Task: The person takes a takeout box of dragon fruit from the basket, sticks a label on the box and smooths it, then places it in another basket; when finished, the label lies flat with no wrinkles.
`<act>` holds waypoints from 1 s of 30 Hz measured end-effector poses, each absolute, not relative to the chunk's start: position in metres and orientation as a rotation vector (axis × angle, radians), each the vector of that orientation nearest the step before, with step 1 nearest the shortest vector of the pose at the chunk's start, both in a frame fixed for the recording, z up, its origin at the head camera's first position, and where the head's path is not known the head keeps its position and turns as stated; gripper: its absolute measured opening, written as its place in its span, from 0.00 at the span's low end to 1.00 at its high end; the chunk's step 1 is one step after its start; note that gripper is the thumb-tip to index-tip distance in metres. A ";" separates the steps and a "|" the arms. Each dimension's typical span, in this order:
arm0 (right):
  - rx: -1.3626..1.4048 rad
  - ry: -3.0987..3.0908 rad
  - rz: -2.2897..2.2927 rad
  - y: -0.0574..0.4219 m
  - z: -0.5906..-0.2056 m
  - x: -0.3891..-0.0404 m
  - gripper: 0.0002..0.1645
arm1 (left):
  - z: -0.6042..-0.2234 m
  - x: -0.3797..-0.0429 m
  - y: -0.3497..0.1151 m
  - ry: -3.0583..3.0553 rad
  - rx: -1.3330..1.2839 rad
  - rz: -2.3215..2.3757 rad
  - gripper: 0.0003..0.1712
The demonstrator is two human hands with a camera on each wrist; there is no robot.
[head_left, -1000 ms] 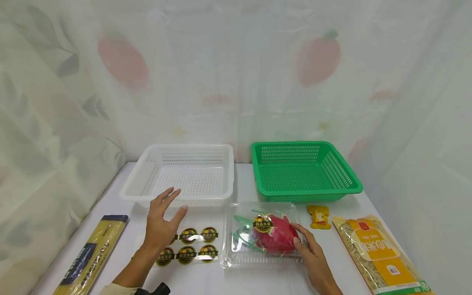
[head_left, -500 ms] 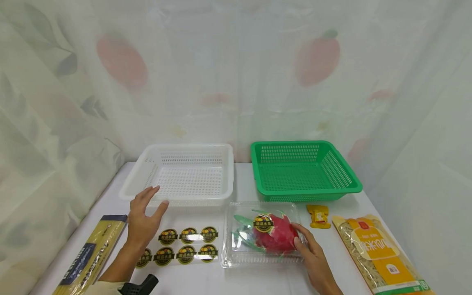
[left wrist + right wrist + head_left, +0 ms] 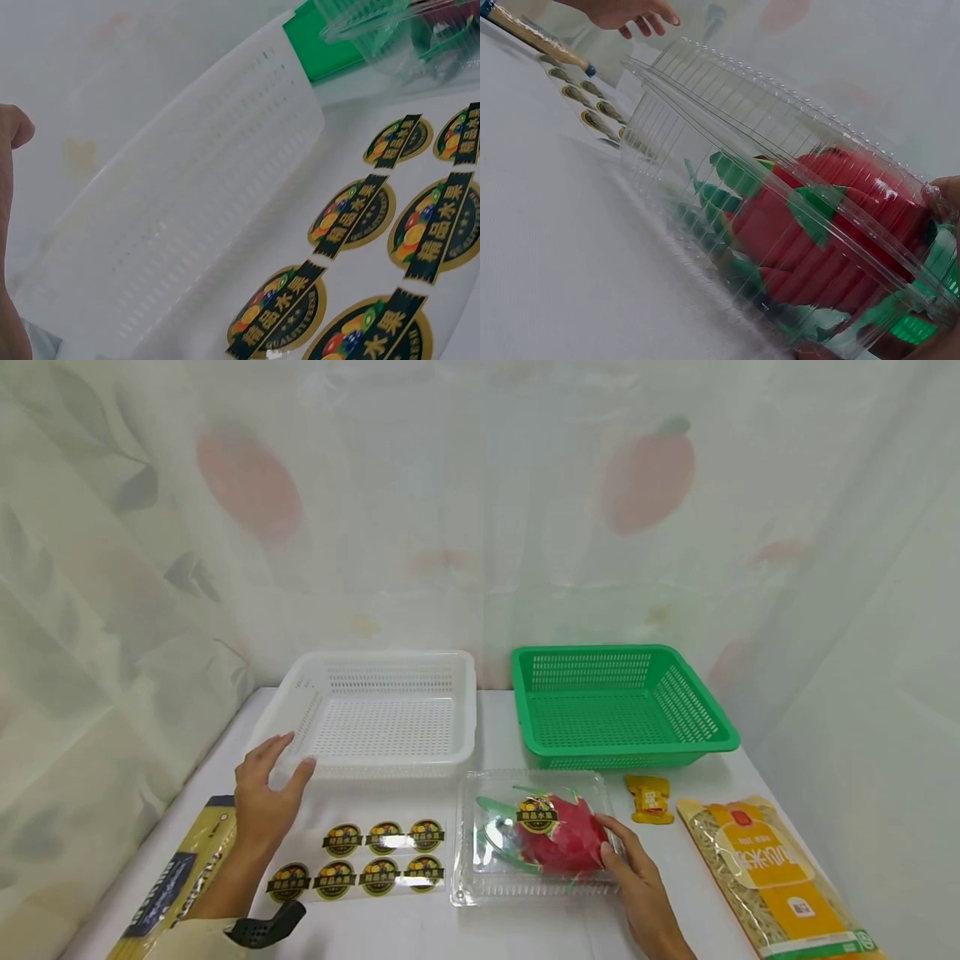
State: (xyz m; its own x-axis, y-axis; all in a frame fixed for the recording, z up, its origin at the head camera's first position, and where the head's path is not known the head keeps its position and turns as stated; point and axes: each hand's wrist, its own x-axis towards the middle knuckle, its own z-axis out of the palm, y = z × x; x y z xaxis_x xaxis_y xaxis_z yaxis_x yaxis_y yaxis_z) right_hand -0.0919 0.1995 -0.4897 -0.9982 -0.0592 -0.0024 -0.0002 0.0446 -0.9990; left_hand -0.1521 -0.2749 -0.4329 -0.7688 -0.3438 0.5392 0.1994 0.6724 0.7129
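A clear plastic clamshell box (image 3: 480, 887) lies closed on the table, with a red dragon fruit (image 3: 566, 842) inside and a round black-and-gold sticker (image 3: 537, 816) on its lid. My right hand (image 3: 643, 885) grips the box's right side; some of its fingers are hidden by the box in the right wrist view. My left hand (image 3: 264, 806) is held above the table at the left, fingers spread and holding nothing, near the white basket's front left corner. Between the hand and the box lies a clear sheet (image 3: 356, 858) with several matching stickers.
At the back stand a white plastic basket (image 3: 467, 752) and a green plastic basket (image 3: 637, 750). A yellow packet of spaghetti (image 3: 168, 885) lies at the left, partly behind the left arm. To the right are a small yellow packet (image 3: 649, 802) and a large noodle bag (image 3: 780, 885).
My left hand has moved left, away from the sticker sheet, uncovering more of its stickers. The right hand and the box have stayed in place.
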 end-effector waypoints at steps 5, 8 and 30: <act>-0.026 2.234 -2.143 0.199 -0.488 -0.092 0.25 | -0.437 -0.155 -0.287 -2.232 0.184 -1.031 0.30; -0.008 2.240 -2.131 0.199 -0.488 -0.091 0.26 | -0.437 -0.157 -0.293 -2.236 0.228 -1.037 0.30; 0.024 2.194 -2.157 0.197 -0.489 -0.093 0.25 | -0.443 -0.171 -0.316 -2.298 0.299 -1.015 0.34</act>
